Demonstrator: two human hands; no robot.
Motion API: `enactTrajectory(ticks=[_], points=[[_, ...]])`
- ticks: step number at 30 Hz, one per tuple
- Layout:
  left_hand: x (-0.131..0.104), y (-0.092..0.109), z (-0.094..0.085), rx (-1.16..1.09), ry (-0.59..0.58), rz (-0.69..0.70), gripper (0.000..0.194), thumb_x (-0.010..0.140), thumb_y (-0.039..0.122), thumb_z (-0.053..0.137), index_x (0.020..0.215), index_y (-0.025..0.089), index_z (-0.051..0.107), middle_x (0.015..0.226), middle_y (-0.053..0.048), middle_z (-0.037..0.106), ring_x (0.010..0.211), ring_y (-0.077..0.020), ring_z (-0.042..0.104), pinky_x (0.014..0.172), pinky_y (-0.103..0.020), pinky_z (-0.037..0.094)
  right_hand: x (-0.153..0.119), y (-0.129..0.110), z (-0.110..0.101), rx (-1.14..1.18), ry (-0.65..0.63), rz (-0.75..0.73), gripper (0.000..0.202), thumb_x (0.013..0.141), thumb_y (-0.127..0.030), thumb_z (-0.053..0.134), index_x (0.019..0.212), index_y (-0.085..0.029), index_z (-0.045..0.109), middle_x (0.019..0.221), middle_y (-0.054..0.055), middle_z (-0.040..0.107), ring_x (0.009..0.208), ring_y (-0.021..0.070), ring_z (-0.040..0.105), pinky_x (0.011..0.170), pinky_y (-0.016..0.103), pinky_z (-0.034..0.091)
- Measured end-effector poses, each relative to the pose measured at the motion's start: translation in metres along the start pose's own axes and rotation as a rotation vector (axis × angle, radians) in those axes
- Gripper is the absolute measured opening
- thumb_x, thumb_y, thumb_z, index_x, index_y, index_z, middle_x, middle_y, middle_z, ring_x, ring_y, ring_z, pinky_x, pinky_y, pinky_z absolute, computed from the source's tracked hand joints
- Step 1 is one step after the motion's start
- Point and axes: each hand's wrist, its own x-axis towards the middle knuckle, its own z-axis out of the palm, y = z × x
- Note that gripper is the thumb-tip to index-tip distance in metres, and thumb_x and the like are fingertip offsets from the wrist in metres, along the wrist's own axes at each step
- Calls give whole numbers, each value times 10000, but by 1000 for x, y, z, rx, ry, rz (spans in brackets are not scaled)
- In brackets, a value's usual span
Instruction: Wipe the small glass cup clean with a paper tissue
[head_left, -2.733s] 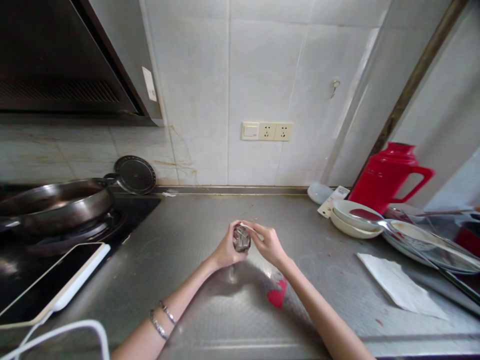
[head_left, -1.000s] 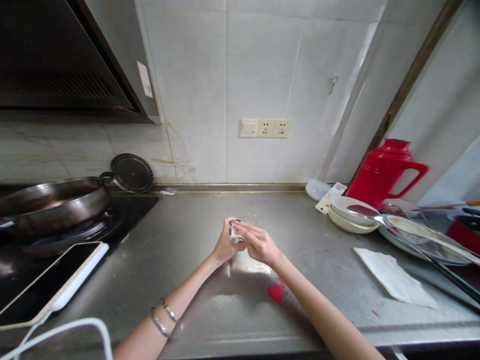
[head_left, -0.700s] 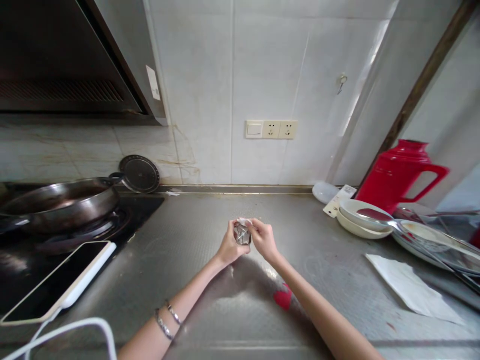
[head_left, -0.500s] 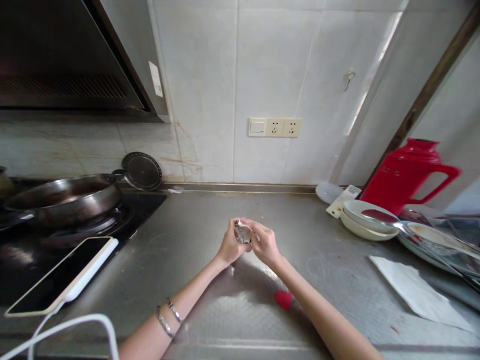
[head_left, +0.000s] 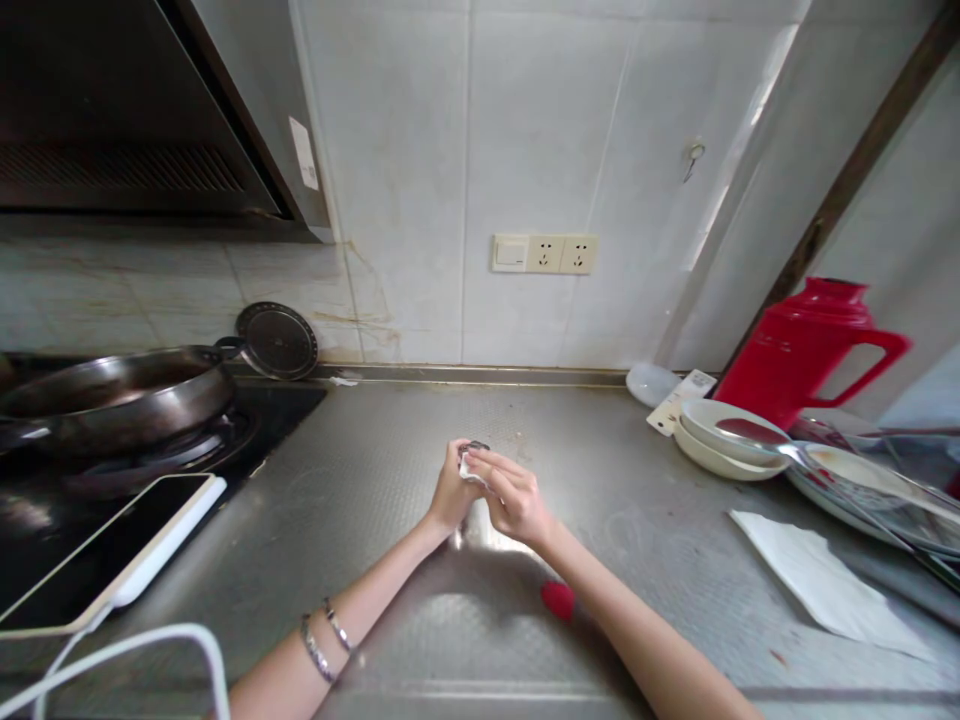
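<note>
Over the middle of the metal counter (head_left: 360,520), my left hand (head_left: 451,492) is closed round a small dark, shiny object (head_left: 474,446), mostly hidden by the fingers. My right hand (head_left: 517,500) pinches a piece of white tissue (head_left: 469,467) and presses it on that object. The two hands touch. A red item (head_left: 557,600) lies on the counter beside my right forearm, which partly covers it.
At the left, a steel pan (head_left: 120,400) sits on the stove, with a phone (head_left: 105,555) and white cable in front. Bowls (head_left: 731,440), a red thermos (head_left: 802,350), a spoon, plates and a white napkin (head_left: 825,580) are at the right.
My right hand has shifted over the top of the small object, its fingers now covering more of it. The view has turned slightly to the right.
</note>
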Motion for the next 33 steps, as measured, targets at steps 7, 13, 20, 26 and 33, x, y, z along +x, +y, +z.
enactTrajectory(ticks=[7,13,20,26,33], points=[[4,1,-7,13,-98,16,621,536,198,711,1058,206,374,886,-2,556,780,-162,541,731,-299,423,6,-9,-4,206,77,373,247,910,-204,436,992,-177,667,914,75,716,930,209,668,815,321,539],[-2,13,-7,78,-190,58,696,503,84,682,1130,204,405,925,4,547,772,-140,516,688,-252,391,14,11,-12,285,306,883,342,893,-425,488,901,-155,699,735,30,681,755,190,616,680,269,475],[-3,12,-5,125,-214,89,687,547,96,692,1171,189,420,947,-17,587,807,-162,559,701,-266,419,12,12,-10,404,74,806,354,899,-427,473,915,-175,721,813,39,712,760,196,640,678,273,482],[-2,9,-5,185,-215,108,613,628,212,712,1159,168,408,941,-37,622,799,-168,606,706,-277,465,10,7,-13,316,-39,568,321,944,-343,402,1070,-234,676,1121,61,687,1060,232,632,910,367,494],[0,0,-3,291,-131,128,549,634,271,721,1104,173,456,962,-57,656,824,-190,638,714,-287,492,2,15,-8,31,-160,119,395,885,-118,367,1232,-162,550,1194,133,642,1199,220,546,996,414,477]])
